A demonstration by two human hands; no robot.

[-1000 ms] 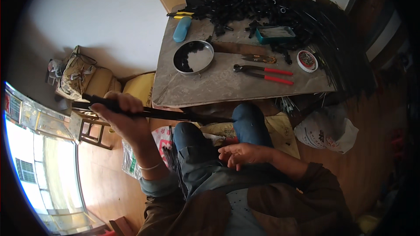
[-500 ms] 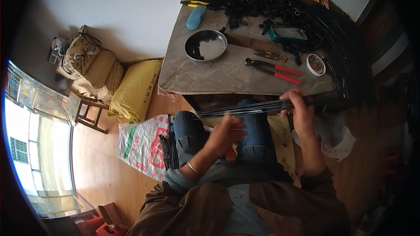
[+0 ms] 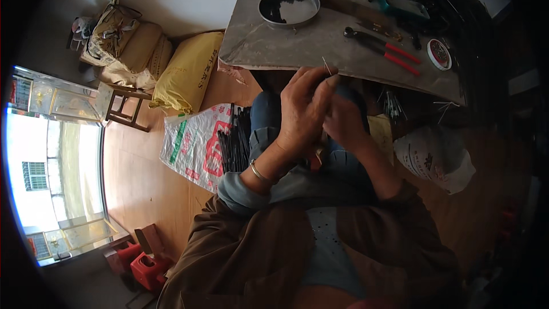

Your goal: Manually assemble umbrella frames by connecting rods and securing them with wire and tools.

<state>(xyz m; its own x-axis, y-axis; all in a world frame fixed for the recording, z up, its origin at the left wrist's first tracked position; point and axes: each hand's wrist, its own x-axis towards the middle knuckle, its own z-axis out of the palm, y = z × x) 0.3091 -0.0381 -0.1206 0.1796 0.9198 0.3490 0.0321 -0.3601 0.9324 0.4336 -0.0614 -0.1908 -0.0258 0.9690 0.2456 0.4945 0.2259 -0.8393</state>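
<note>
Over my lap both hands meet just below the table's front edge. My left hand [image 3: 302, 106] is closed, pinching a thin pale wire [image 3: 326, 64] whose end sticks up past the fingertips. Close against it, my right hand [image 3: 347, 125] has curled fingers, partly covered by the left. What the right fingers hold, if anything, is hidden. Past my right hand, thin pale-ended rods [image 3: 392, 107] show under the table edge.
The brown table [image 3: 251, 40] carries a metal bowl [image 3: 289, 7], red-handled pincers [image 3: 383, 50], a round white tub [image 3: 439, 55] and a green tray [image 3: 403, 7]. Black rods [image 3: 235, 143] lie on a printed white sack [image 3: 191, 143] to my left. A yellow sack [image 3: 191, 74] leans by the wall.
My right hand has left the bundle of black rods it held and come in to my left hand. The left has risen and now pinches a thin wire. The view has shifted.
</note>
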